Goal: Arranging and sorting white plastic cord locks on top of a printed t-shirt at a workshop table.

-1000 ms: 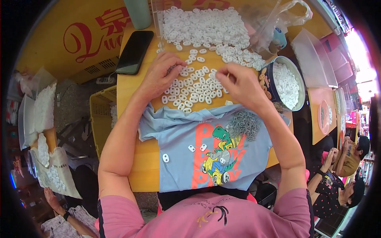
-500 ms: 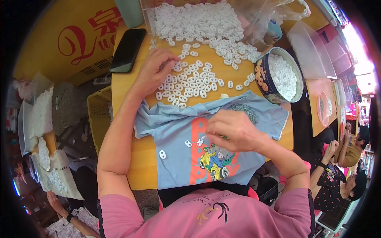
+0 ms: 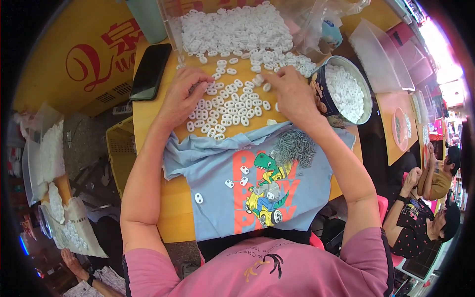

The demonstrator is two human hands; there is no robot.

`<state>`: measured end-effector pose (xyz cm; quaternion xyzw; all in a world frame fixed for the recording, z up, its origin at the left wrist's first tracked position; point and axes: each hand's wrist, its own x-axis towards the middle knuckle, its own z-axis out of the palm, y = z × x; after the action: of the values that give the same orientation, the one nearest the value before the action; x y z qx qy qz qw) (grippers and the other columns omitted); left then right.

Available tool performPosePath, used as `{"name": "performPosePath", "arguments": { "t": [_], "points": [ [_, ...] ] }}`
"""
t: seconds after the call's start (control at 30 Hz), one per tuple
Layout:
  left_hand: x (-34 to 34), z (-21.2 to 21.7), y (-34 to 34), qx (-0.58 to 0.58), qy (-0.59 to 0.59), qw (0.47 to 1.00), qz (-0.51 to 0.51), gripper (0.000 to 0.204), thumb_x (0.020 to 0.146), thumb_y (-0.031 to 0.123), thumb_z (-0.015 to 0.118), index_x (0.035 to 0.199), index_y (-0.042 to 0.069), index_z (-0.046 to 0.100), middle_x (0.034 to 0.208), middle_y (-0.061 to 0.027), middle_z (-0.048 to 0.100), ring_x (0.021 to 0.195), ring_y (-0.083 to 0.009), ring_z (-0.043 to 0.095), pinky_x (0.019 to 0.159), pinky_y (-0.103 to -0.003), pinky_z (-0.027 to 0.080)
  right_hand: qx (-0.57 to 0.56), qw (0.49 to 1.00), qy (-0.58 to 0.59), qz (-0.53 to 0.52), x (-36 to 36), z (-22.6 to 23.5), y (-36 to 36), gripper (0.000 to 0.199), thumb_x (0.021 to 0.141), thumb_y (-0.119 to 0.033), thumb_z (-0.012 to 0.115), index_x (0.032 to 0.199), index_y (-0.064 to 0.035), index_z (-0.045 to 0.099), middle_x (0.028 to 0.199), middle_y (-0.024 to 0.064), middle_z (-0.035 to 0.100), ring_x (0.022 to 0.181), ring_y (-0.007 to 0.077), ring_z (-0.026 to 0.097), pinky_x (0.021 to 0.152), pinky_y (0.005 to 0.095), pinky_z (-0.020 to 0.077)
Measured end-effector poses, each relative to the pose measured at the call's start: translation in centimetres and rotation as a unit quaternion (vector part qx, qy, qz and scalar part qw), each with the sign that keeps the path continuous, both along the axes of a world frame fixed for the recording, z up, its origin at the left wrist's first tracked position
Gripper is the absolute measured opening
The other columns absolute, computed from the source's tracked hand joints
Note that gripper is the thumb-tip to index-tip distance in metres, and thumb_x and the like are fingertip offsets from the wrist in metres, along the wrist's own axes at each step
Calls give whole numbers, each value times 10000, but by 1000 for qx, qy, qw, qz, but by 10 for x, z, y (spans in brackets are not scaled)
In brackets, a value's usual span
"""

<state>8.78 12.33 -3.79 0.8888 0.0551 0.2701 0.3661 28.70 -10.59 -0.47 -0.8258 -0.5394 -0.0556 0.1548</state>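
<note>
**Picking white rings from the loose spread**

Rings [image 3: 225, 111]: small white two-hole plastic pieces, scattered in a loose patch on the yellow surface [image 3: 148, 123], between both hands. The big heap [image 3: 232, 29] sits just behind, at the far edge; the patch thins out toward the near side.

Right hand [image 3: 292, 94]: palm down, fingertips closed in a pinch on a ring at the patch's right edge, close to the heap's spill. Left hand [image 3: 183, 96]: fingers curled, resting on the patch's left edge, touching rings; can't tell if it holds any.

Step, as I read it: pick phase, hands are at the stock, not at the cloth.

Near side: blue shirt [image 3: 247, 188] with a dinosaur print laid flat as a work mat. Four rings [image 3: 230, 183] lie apart on it; a pile of small grey metal pins [image 3: 294, 146] sits on its upper right.

Next move calls for: a clean single-piece pinch, since the rings lie touching and two could lift together. Then a carry toward the pins without brushing that pile.

Around: round tin [image 3: 346, 89] full of rings just right of the right hand, black phone [image 3: 150, 72] to the left, clear bag [image 3: 316, 24] behind.
</note>
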Motion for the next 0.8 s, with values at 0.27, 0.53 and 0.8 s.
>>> {"name": "performPosePath", "arguments": {
  "t": [0.27,0.53,0.8],
  "points": [
    [5,1,-2,10,-23,1000,2,125,928,73,608,1016,12,673,1019,-110,635,1038,-303,552,942,-392,430,113,992,-52,-4,12,-8,13,442,844,20,566,1253,-115,668,1283,158,548,1149,381,569,940,457,502],
    [2,0,-3,-4,-24,1000,8,121,921,64,615,1013,9,670,1010,-109,631,1039,-303,549,937,-389,431,71,994,-19,81,6,-9,14,333,849,11,570,1141,-82,701,1182,127,612,1114,350,595,915,444,512],
    [3,-2,0,-4,-24,1000,5,130,925,64,616,1028,14,678,1019,-111,631,1034,-301,551,935,-387,433,120,982,95,107,9,6,21,173,910,-185,677,1038,-81,730,1042,107,647,956,295,655,794,378,529]
  ]
}}
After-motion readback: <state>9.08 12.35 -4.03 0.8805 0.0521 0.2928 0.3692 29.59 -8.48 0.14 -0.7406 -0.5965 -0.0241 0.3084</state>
